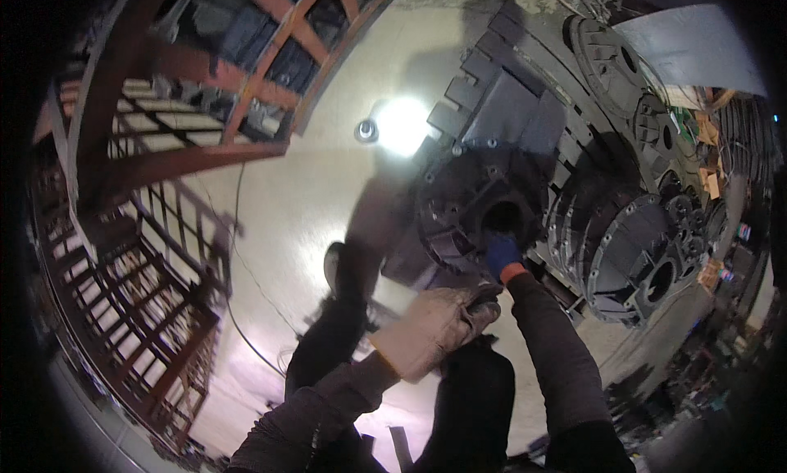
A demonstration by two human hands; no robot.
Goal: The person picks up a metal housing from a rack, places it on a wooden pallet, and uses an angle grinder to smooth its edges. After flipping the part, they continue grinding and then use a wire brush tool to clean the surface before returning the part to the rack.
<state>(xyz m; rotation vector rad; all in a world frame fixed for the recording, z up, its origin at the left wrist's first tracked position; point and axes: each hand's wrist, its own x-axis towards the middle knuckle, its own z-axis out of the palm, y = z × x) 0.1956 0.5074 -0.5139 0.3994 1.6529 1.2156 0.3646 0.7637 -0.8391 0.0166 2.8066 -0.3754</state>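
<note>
My right hand [502, 256], in a blue glove with an orange cuff, reaches to the lower rim of the round bore in a dark cast-metal housing [447, 211]. Its fingers are mostly hidden in the shadow there. Below the housing, my left hand [434, 329] wears a tan work glove and is slightly blurred. Its fingers are curled closed, and a small dark shape shows by the fingertips. What it holds, if anything, I cannot make out. The housing has a ring of bolt holes along its flange and lies against a dark blocky metal part [512, 104].
More round castings [627, 260] lean in a row to the right, with another flanged casting [602, 59] beyond. Rust-red metal racks [197, 153] stand at the left. A small round metal piece [366, 130] lies on the pale floor [287, 194], and a thin dark cable [234, 276] crosses it.
</note>
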